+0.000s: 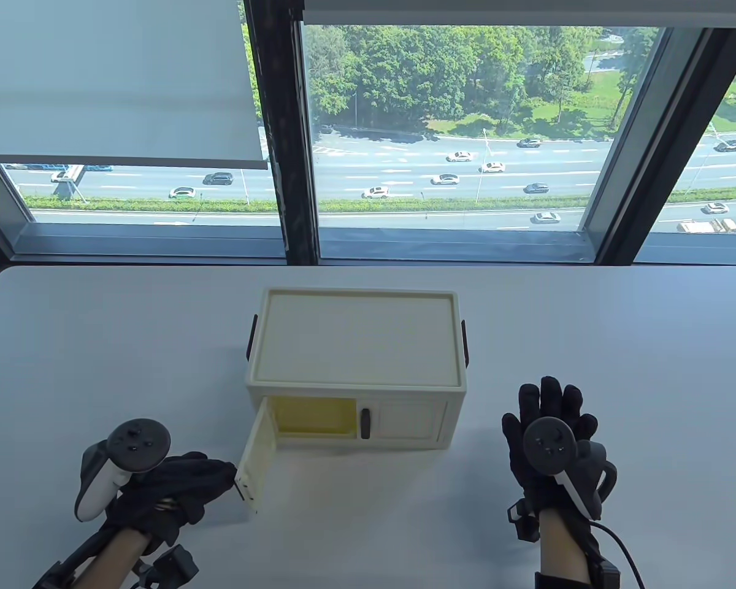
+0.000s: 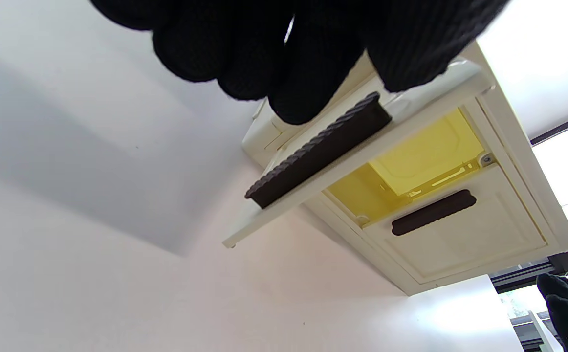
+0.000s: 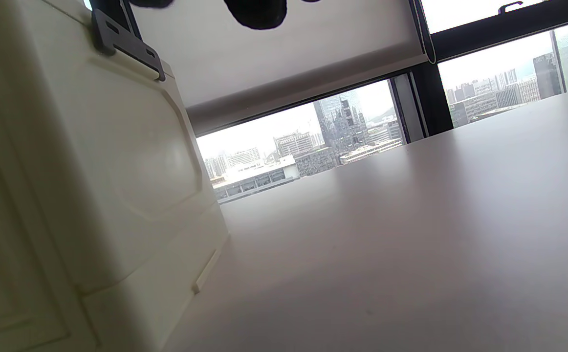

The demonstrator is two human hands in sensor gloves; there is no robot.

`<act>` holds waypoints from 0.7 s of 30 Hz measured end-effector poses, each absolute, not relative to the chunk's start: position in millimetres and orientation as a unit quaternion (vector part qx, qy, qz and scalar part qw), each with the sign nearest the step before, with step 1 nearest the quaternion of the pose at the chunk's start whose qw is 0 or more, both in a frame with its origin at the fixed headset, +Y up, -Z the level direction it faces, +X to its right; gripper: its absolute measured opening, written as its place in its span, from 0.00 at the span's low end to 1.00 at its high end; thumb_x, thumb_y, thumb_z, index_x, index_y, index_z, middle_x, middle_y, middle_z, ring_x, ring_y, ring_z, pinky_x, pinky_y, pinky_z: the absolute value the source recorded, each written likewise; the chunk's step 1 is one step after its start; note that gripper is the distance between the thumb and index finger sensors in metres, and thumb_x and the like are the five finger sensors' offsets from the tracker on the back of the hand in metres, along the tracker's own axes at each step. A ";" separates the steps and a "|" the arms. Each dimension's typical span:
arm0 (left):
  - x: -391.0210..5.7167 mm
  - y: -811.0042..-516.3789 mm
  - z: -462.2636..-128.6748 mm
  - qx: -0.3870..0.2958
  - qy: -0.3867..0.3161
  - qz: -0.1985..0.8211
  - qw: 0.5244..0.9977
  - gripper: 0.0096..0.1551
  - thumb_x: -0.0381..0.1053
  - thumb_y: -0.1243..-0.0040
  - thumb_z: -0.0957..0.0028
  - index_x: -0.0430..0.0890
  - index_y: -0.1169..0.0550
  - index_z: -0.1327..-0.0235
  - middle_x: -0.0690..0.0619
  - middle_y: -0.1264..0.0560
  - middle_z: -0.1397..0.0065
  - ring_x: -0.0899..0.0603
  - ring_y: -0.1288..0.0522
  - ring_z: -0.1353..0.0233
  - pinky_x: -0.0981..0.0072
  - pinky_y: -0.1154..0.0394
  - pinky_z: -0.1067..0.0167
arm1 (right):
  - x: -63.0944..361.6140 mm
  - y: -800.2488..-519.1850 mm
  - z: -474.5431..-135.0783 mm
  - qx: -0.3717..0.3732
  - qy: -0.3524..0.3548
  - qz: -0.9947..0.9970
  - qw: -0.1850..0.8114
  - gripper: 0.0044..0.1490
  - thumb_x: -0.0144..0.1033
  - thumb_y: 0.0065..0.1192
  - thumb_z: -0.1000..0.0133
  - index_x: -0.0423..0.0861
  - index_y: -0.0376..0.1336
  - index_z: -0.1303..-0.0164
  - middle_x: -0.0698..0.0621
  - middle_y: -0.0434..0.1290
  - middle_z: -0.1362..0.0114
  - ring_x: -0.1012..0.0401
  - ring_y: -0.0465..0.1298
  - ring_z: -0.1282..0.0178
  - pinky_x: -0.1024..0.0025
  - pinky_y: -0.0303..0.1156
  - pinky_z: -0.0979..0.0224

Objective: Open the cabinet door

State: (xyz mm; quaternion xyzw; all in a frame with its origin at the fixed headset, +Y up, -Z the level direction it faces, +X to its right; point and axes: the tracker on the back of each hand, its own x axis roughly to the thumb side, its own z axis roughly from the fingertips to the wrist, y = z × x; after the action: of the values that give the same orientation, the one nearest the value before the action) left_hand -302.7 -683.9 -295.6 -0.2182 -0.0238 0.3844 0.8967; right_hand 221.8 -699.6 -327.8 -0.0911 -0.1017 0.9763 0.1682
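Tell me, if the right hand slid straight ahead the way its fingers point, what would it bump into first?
Probably nothing. The right hand points toward the window, beside the cabinet, not at it. Only bare table lies ahead, though depth is hard to judge.

My table (image 1: 619, 319) is plain white and matte, running back to the window wall. The cream cabinet (image 1: 356, 350) stands on it near the middle, squarely upright, its base flat on the surface. My right hand (image 1: 552, 442) lies flat on the tabletop, fingers spread, just beside the cabinet's right side and apart from it.
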 end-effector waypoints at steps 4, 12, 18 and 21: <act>-316.1 -674.4 -297.7 -0.159 0.000 0.381 0.911 0.31 0.60 0.43 0.43 0.44 0.21 0.33 0.41 0.31 0.28 0.33 0.35 0.30 0.44 0.41 0.34 | 216.2 -698.8 -325.6 -0.087 -0.100 0.978 0.163 0.40 0.56 0.38 0.41 0.51 0.46 0.18 0.44 0.41 0.14 0.45 0.32 0.18 0.39 0.39 0.26; -342.2 -687.6 -314.2 0.001 0.072 0.331 0.941 0.33 0.62 0.46 0.43 0.53 0.29 0.24 0.52 0.45 0.13 0.38 0.55 0.14 0.43 0.55 0.22 | 194.8 -674.3 -302.0 -0.080 -0.166 0.974 0.128 0.38 0.55 0.41 0.40 0.47 0.57 0.23 0.41 0.62 0.24 0.40 0.58 0.22 0.41 0.58 0.29; -355.5 -709.8 -319.3 -0.024 0.098 0.322 0.941 0.39 0.65 0.50 0.42 0.62 0.45 0.18 0.64 0.67 0.14 0.49 0.76 0.15 0.44 0.66 0.21 | 174.7 -661.5 -286.0 -0.056 -0.199 0.969 0.137 0.30 0.60 0.47 0.42 0.53 0.72 0.45 0.50 0.73 0.43 0.49 0.73 0.40 0.49 0.68 0.39; -358.6 -711.9 -320.2 -0.030 0.105 0.329 0.938 0.39 0.66 0.51 0.42 0.63 0.47 0.18 0.65 0.69 0.15 0.51 0.78 0.16 0.44 0.67 0.21 | 157.4 -659.8 -283.3 -0.027 -0.185 0.969 0.164 0.29 0.62 0.49 0.43 0.55 0.75 0.50 0.52 0.75 0.47 0.51 0.75 0.45 0.51 0.69 0.41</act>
State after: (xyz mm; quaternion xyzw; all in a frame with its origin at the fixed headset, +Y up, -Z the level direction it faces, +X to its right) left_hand -358.6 -711.9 -320.2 -0.0297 0.1053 0.3286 0.9381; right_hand 157.4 -659.8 -283.3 -0.0266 -0.1851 0.9686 0.1635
